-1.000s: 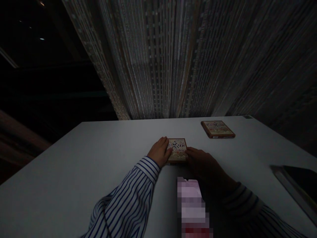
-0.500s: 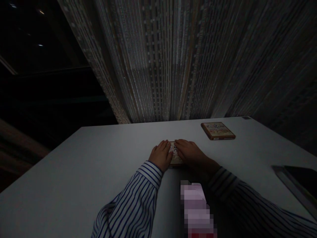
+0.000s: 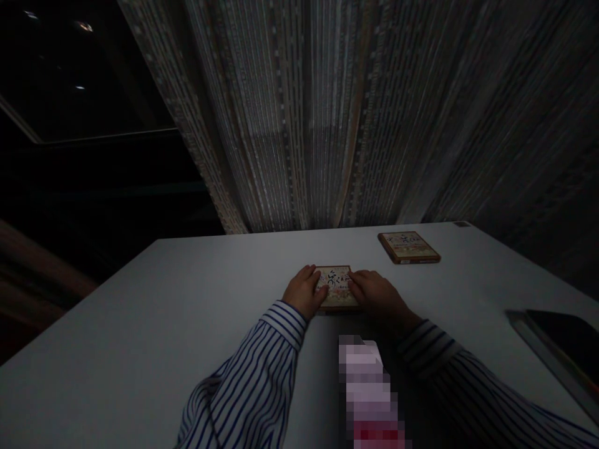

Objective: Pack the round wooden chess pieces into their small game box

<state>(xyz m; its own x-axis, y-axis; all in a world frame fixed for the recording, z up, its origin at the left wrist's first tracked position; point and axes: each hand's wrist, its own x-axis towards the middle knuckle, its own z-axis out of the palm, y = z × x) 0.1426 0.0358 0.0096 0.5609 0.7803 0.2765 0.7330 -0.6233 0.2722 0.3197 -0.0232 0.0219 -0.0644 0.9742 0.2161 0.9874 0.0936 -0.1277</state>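
Observation:
A flat, thin box [image 3: 337, 293] with a brown edge and a cream printed top with dark lettering lies on the white table in front of me. My left hand [image 3: 305, 293] holds its left side, thumb on the top and fingers at the far left corner. On the right side my right hand [image 3: 378, 298] grips the box, fingers bent over that edge. The parts of the box under both hands are hidden. A second flat box [image 3: 409, 247] with a similar print lies farther back to the right, apart from my hands.
On the white table [image 3: 140, 337], a pink item [image 3: 372, 386], mostly pixelated, lies between my forearms. A dark flat object [image 3: 561, 343] with a pale edge sits at the right. Behind the table hangs a striped curtain [image 3: 309, 125]. The surroundings are dim.
My right hand has shifted to the right along the box, so more of its printed top shows. My left hand stays at the left side. The view has moved slightly.

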